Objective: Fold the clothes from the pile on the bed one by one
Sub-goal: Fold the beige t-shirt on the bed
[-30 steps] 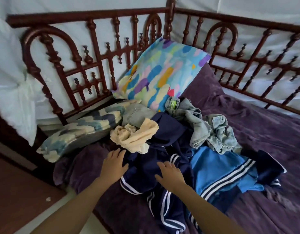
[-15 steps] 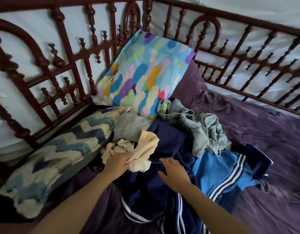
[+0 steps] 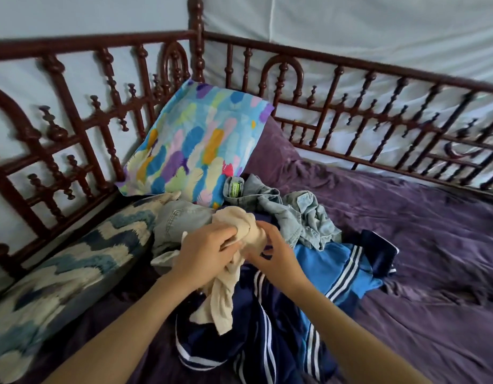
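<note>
Left hand (image 3: pixel 209 250) and right hand (image 3: pixel 277 257), fingers of both clamped on cream garment (image 3: pixel 221 300), dangling over navy striped garment (image 3: pixel 280 342), colourful pillow (image 3: pixel 201 145) at twelve o'clock

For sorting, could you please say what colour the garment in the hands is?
Plain cream fabric garment, best in head view.

Multicolour pillow (image 3: pixel 195 145) leaning on wood railing (image 3: pixel 196 37); blue zigzag bolster (image 3: pixel 73 261) below-left; purple sheet (image 3: pixel 420 231) creased.
</note>
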The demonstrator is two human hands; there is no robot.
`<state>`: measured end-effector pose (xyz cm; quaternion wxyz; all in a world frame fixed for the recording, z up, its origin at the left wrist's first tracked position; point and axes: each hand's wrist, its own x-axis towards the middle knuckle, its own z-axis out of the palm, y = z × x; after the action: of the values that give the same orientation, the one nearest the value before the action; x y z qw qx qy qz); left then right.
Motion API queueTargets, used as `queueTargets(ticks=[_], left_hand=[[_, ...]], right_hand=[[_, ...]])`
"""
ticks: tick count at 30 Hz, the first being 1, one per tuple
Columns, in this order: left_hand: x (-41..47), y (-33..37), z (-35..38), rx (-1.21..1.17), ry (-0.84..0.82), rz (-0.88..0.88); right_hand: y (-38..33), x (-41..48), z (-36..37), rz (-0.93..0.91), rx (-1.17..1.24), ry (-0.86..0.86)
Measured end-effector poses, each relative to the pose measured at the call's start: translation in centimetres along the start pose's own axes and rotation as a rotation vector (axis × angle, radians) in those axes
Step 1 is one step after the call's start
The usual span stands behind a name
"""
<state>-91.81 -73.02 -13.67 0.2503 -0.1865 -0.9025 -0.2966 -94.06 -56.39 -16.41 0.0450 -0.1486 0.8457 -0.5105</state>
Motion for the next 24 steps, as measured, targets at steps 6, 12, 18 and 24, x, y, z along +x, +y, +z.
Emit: queueTargets(ticks=[6, 12, 18, 24], left_hand=[[3.9, 11.4, -0.6, -0.124, 0.113, 0.084], [9.1, 26.2, 2.1, -0.288, 0.223, 0.086], [11.0, 37.9, 7.9, -0.397, 0.182, 0.159], [11.0, 41.9, 14.7, -0.482, 0.046, -0.023]], right_hand=[[-3.1, -4.1, -9.7, -0.169, 0.181, 0.33], [-5.5, -10.7, -23.8, -0.371, 0.191, 0.567], [-2.8, -18.3, -34.9, -0.358, 0.163, 0.711], [3.7, -23.7, -37.6, -0.043, -0.105, 0.89]])
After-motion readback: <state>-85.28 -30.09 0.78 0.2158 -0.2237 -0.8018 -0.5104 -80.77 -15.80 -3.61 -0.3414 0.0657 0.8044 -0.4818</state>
